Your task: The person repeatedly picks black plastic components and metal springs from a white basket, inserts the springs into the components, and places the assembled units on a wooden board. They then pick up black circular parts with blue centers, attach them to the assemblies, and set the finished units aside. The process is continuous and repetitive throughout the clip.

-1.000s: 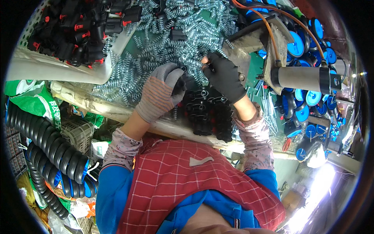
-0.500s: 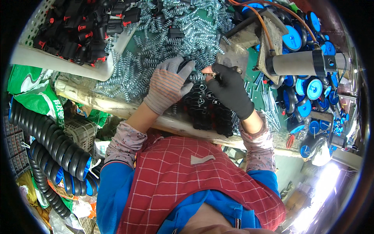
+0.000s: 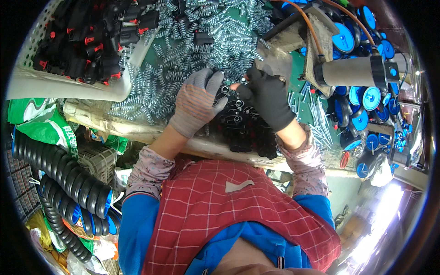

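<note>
My left hand [image 3: 197, 101], in a grey glove with orange stripes, curls round a dark piece, mostly hidden, that looks like a black plastic part. Opposite it, my right hand [image 3: 271, 100] wears a black glove with bare fingertips. Its fingers are drawn together close to the left fingertips, and whatever they pinch is hidden. Just below both hands lies a cluster of black parts with metal rings [image 3: 238, 119] at the bench edge. Beyond the hands spreads a heap of metal coil springs [image 3: 220, 46].
A white bin [image 3: 68, 85] of black parts with red tabs stands at the back left. To the right are a grey cylinder on a metal fixture [image 3: 350, 73], long metal pins [image 3: 318, 119] and blue-hubbed wheels [image 3: 370, 98]. Stacked black wheels [image 3: 59, 160] hang at the lower left.
The right hand has moved slightly left and its fingers have turned inward. The spring seen between the hands no longer shows there, and the black part at the left hand is less visible.
</note>
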The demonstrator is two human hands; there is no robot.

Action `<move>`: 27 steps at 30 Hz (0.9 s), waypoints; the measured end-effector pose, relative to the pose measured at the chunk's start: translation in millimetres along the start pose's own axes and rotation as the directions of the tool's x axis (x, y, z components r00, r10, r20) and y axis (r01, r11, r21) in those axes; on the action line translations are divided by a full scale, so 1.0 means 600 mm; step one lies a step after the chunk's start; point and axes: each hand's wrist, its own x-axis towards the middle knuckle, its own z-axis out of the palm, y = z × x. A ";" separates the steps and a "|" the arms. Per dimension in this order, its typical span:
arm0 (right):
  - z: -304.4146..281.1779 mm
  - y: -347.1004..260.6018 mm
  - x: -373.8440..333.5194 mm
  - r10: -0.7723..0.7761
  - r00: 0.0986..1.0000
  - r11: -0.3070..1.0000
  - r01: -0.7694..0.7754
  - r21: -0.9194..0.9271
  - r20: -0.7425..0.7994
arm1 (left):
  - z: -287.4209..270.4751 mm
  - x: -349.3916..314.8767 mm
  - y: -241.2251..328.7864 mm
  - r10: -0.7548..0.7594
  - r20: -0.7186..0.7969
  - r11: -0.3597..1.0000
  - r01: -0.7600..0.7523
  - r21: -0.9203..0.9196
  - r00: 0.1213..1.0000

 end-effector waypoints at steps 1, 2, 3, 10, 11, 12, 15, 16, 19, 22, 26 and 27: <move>-0.006 0.011 -0.005 -0.009 0.999 1.000 0.008 -0.019 -0.050 | -0.001 -0.001 0.000 -0.012 0.004 0.999 0.012 -0.030 1.000; -0.015 0.021 -0.016 0.127 0.990 0.970 -0.110 0.219 -0.066 | -0.005 -0.002 0.000 -0.026 -0.003 0.997 0.026 -0.073 1.000; -0.025 0.029 -0.032 0.174 0.981 0.949 -0.145 0.281 -0.081 | -0.007 -0.001 0.000 -0.029 -0.016 0.993 0.027 -0.117 0.999; -0.038 0.066 -0.140 0.432 0.896 0.757 -0.301 0.580 -0.100 | 0.002 0.059 0.012 0.196 0.194 0.974 -0.168 -0.152 0.961; -0.031 0.073 -0.149 0.437 0.889 0.745 -0.273 0.608 -0.136 | 0.007 0.068 0.015 0.215 0.248 0.970 -0.177 -0.165 0.945; -0.026 0.082 -0.160 0.458 0.879 0.720 -0.278 0.636 -0.134 | 0.010 0.071 0.019 0.287 0.258 0.950 -0.239 -0.204 0.922; -0.004 0.108 -0.191 0.547 0.835 0.574 -0.320 0.754 -0.061 | 0.009 0.069 0.025 0.347 0.450 0.935 -0.343 -0.092 0.823; 0.003 0.118 -0.199 0.539 0.837 0.598 -0.306 0.741 -0.089 | 0.003 0.069 0.023 0.343 0.452 0.932 -0.358 -0.056 0.823; 0.024 0.147 -0.217 0.586 0.806 0.512 -0.288 0.809 -0.084 | -0.031 0.110 -0.013 0.255 0.277 0.963 -0.218 -0.158 0.926; 0.039 0.172 -0.223 0.670 0.741 0.382 -0.308 0.871 -0.032 | -0.067 0.209 -0.084 0.023 -0.066 0.999 -0.025 -0.033 0.998; 0.036 0.190 -0.234 0.690 0.720 0.466 -0.362 0.807 -0.076 | -0.073 0.382 -0.202 -0.646 -0.001 0.696 0.588 -0.411 0.764; 0.035 0.190 -0.238 0.693 0.719 0.441 -0.370 0.818 -0.048 | -0.072 0.416 -0.231 -0.719 0.033 0.643 0.683 -0.346 0.694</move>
